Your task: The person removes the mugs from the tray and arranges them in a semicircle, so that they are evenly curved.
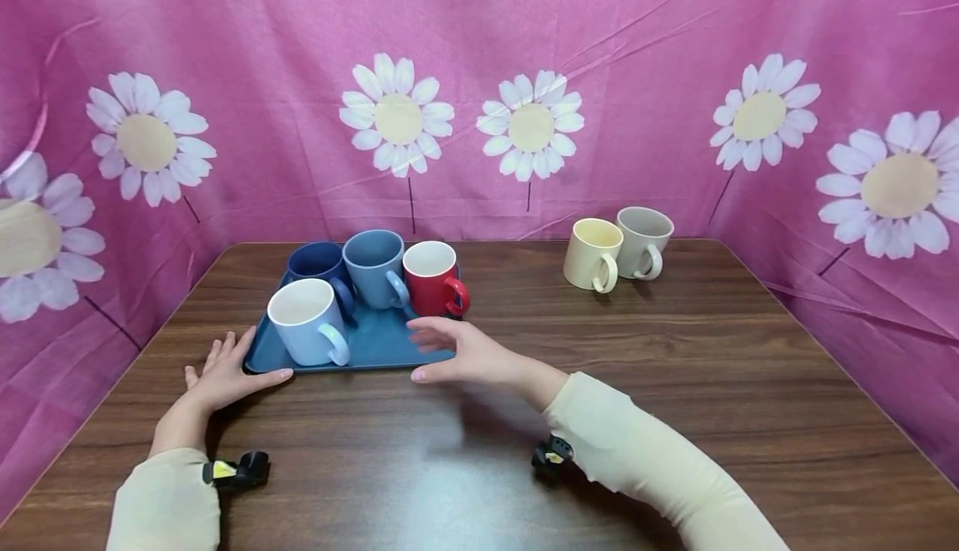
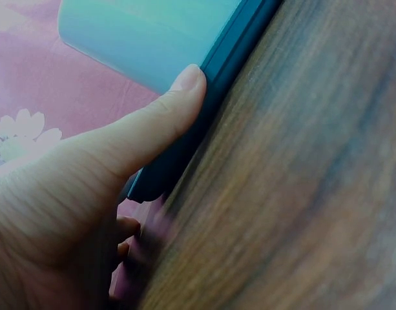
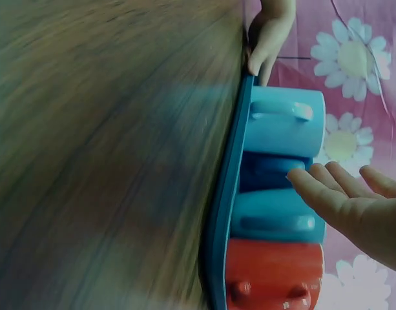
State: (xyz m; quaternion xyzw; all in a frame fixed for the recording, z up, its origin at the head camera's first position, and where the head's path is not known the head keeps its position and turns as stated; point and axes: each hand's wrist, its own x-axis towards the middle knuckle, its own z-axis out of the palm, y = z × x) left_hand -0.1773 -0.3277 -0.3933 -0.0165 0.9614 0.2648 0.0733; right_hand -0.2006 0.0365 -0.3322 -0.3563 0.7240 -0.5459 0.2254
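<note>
Cream long sleeves (image 1: 663,464) extend over the brown wood-grain desk (image 1: 719,351) toward a flat dark-blue tray (image 1: 382,344) lying left of centre, bearing a glossy light-blue mug (image 1: 301,330), a navy mug (image 1: 328,271), a slate-blue mug (image 1: 371,281) and a red mug with a white interior (image 1: 427,289). The left hand (image 1: 228,378), fingers spread, touches the tray's front left corner; the right hand (image 1: 468,355), wide and holding nothing, hovers near its front right. Good steadying likely needs even pressure at both ends, so the mugs stand upright.
</note>
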